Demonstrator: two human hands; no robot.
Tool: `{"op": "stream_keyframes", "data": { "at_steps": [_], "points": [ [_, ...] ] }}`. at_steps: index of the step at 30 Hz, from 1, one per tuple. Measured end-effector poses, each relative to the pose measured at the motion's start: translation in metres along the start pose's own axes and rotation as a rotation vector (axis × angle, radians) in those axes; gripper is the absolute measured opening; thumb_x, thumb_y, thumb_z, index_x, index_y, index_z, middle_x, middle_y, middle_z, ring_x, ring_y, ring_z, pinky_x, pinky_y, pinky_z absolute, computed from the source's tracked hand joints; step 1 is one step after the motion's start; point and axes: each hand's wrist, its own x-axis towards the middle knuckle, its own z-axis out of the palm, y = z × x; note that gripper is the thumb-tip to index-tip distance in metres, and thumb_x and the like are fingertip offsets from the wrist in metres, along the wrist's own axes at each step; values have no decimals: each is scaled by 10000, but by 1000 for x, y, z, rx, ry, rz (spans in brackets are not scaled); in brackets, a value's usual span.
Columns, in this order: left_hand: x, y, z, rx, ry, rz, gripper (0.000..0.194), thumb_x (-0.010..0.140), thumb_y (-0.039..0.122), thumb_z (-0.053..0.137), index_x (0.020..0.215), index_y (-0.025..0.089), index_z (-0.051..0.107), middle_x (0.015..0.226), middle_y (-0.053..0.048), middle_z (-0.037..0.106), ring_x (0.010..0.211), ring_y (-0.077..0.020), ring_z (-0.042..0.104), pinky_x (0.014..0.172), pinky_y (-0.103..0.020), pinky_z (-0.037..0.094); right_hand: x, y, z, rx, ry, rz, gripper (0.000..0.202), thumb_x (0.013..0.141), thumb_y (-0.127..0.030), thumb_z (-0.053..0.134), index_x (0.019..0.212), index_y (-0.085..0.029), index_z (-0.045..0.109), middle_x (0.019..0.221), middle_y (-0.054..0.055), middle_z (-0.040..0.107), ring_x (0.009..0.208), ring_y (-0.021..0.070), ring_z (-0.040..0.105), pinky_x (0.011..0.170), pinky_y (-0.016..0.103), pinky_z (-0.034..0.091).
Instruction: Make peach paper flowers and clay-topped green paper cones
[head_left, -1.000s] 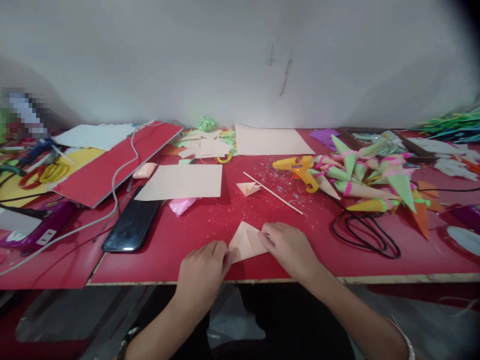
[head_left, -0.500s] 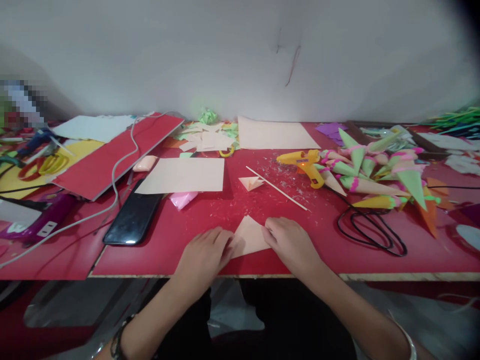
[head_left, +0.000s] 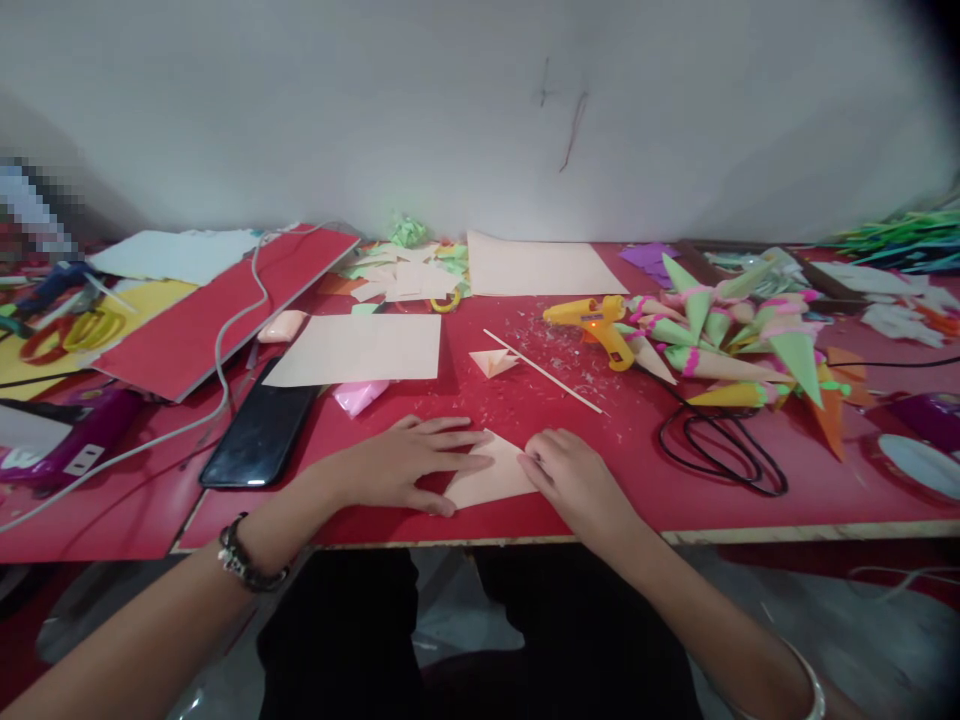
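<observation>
A small folded piece of cream paper (head_left: 495, 478) lies near the front edge of the red table. My left hand (head_left: 409, 465) rests flat with fingers spread, its fingertips on the paper's left part. At the paper's right corner, my right hand (head_left: 566, 470) has its fingers curled together, pinching the edge. Beyond them sit a small folded paper piece (head_left: 492, 363) and a thin stick (head_left: 544, 372). A larger cream sheet (head_left: 360, 348) lies to the left, over part of a black phone (head_left: 259, 430).
A yellow glue gun (head_left: 592, 325) with a black cord lies right of centre, beside a pile of paper cones (head_left: 720, 330). A red board (head_left: 225, 310) crossed by a white cable, scissors (head_left: 94, 325) and a purple tool (head_left: 82, 435) are at the left.
My left hand has opened from a curled grip at the paper's left side and spread its fingers across it. My right hand stays at the right corner. The view has shifted slightly.
</observation>
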Motion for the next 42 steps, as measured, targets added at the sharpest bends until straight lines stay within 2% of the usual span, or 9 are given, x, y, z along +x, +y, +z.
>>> {"op": "stream_keyframes", "data": {
  "at_steps": [4, 7, 12, 15, 23, 29, 33, 38, 42],
  "points": [
    [4, -5, -6, -36, -37, -12, 664, 714, 496, 564, 1297, 412, 259, 1406, 10, 299, 1321, -248, 143, 1013, -506, 151, -1, 1, 2, -2, 9, 5, 219, 850, -215, 391, 682, -158, 518, 662, 31, 528, 637, 155, 460, 580, 257, 319],
    [5, -9, -7, -31, -70, 0, 702, 693, 499, 583, 1304, 403, 251, 1409, 4, 292, 1321, -252, 138, 1015, -508, 138, -2, 1, 2, -56, 54, -32, 185, 847, -187, 393, 853, -141, 572, 781, 74, 567, 724, 180, 479, 631, 277, 352],
    [6, -10, -9, 5, -85, 33, 715, 714, 520, 542, 1331, 356, 219, 1420, -21, 262, 1323, -251, 124, 1012, -517, 129, -5, -3, -2, -130, 32, -516, 335, 857, -119, 379, 1096, -281, 549, 1070, 77, 542, 974, 208, 440, 863, 362, 325],
    [7, -9, -10, 11, -82, 54, 784, 699, 530, 553, 1351, 323, 170, 1425, -34, 251, 1326, -245, 112, 1016, -496, 144, -7, -9, -3, -61, -61, -657, 358, 861, -156, 399, 1162, -323, 503, 1110, 53, 532, 1029, 192, 421, 906, 348, 315],
    [8, -9, -11, 14, -103, 25, 763, 716, 541, 525, 1352, 322, 165, 1433, -48, 228, 1325, -257, 112, 1007, -518, 149, -11, -23, -11, -50, -157, -598, 322, 867, -199, 387, 1154, -253, 523, 1063, 66, 572, 1000, 206, 465, 881, 363, 362],
    [8, -11, -12, 54, -147, 36, 716, 741, 561, 476, 1349, 338, 170, 1443, -28, 194, 1330, -257, 72, 1012, -526, 118, -24, 2, -28, -134, -152, -451, 312, 777, -173, 520, 1064, -271, 594, 1090, 66, 580, 1062, 239, 462, 910, 432, 349],
    [9, -13, -12, 61, -163, 61, 736, 738, 576, 469, 1356, 326, 158, 1446, -21, 181, 1328, -271, 64, 1018, -512, 124, -36, 17, -38, -176, -116, -368, 318, 751, -174, 542, 1042, -279, 617, 1112, 58, 587, 1074, 253, 474, 868, 416, 402],
    [8, -12, -14, 60, -138, 80, 714, 749, 553, 477, 1354, 315, 184, 1442, 6, 199, 1331, -232, 85, 1050, -417, 119, -44, 34, -47, -255, -108, -284, 335, 753, -143, 513, 1049, -255, 624, 1112, 70, 595, 1043, 260, 506, 822, 401, 442],
    [5, -5, -13, 89, -103, 65, 757, 728, 517, 529, 1360, 271, 192, 1436, -13, 222, 1325, -215, 127, 1055, -354, 145, -42, 41, -54, -301, -82, -204, 213, 770, -165, 501, 879, -181, 683, 1065, 100, 612, 994, 263, 528, 815, 411, 438]
  ]
}}
